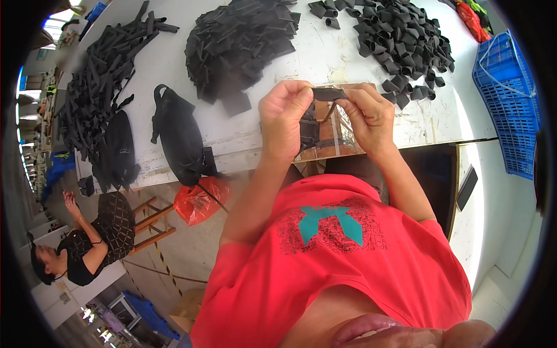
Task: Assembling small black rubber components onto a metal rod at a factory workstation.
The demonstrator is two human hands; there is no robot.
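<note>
Between my two hands a short black strip of fabric-like material (328,94) is stretched above the table's front edge. My left hand (283,119) pinches its left end between thumb and fingers. At the other end, my right hand (369,116) has its thumb and curled fingers closed on the strip. Below the strip lies a brown, tape-covered board (328,149) with a dark fixture on it, partly hidden by my hands. Flat black pieces (241,43) are heaped beyond my left hand. Past my right hand spreads a pile of folded black loops (403,43).
Long black strips (96,87) and a black pouch-like bag (178,136) lie on the white table (165,58) at left. A blue plastic crate (506,98) stands at right. A red plastic bag (203,200) hangs below the table. Another person (93,243) sits at lower left.
</note>
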